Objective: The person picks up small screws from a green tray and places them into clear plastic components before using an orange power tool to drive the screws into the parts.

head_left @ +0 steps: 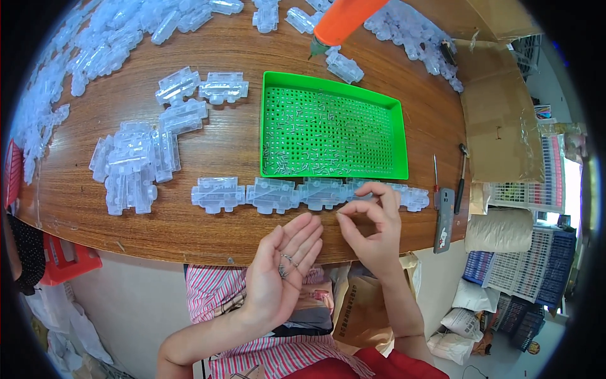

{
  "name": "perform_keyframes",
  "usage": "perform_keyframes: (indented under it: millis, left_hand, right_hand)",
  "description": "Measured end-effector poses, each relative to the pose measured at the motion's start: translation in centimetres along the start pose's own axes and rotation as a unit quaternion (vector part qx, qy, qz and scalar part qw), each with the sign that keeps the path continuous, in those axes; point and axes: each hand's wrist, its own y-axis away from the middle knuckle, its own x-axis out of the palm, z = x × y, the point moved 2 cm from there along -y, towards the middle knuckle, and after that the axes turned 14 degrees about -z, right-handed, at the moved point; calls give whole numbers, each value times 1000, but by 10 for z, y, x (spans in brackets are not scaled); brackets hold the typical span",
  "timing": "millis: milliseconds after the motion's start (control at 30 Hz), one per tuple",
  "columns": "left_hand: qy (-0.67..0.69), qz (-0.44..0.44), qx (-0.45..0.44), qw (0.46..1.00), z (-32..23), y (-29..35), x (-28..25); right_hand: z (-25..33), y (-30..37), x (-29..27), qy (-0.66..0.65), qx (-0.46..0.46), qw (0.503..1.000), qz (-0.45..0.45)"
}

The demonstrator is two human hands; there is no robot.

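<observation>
The left hand [270, 283] was palm up, fingers stretched out, with little screws [285, 266] on it. The right hand [377, 235] had finger and thumb close together; I couldn't tell if they pinched anything. Clear plastic pieces [218, 194] sat at twelve o'clock.

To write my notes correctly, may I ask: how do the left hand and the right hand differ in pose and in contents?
The left hand is palm up, its fingers extended; the right hand bends its fingers, thumb and index tips together. The left hand cradles several small screws; whether the right hand pinches one is too small to tell. Both are bare.
</observation>
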Motion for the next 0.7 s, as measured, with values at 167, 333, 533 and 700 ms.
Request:
perform_keyframes:
  millis: [167,333,533,700]
  left_hand:
    - [27,1,0,1000,-4,-5,-2]
    - [28,7,-16,999,-4,-3,0]
    - [24,28,-10,999,-6,-3,2]
    - [35,65,-23,997,-8,-6,6]
  right_hand:
    - [-2,3,9,22,-45,999,-9]
    - [-3,0,16,18,-48,999,-10]
    - [0,-2,18,22,-53,998,-8]
    - [6,2,10,-16,-10,999,-26]
